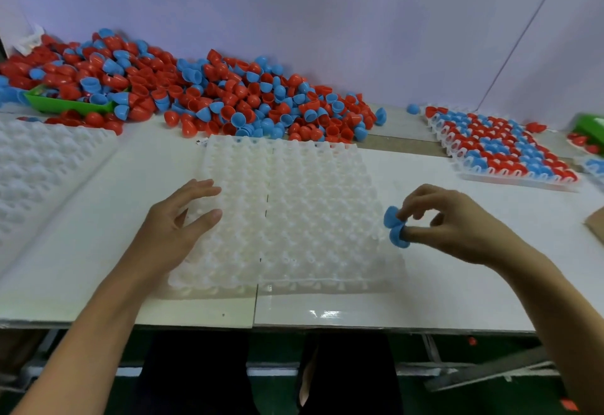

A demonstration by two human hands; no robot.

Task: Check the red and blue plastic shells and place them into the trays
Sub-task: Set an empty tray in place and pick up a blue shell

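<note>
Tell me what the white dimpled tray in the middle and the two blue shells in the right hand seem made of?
White dimpled tray: probably thin moulded plastic, translucent and glossy, its front edge catching glare. Blue shells: seemingly hard plastic, smooth, opaque, uniformly coloured.

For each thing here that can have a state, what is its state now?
Left hand: open, resting on the middle tray.
Right hand: pinching two blue shells.
Middle tray: empty.
Right tray: filled with shells.
Left tray: empty.
Shell pile: loose, unsorted.
</note>
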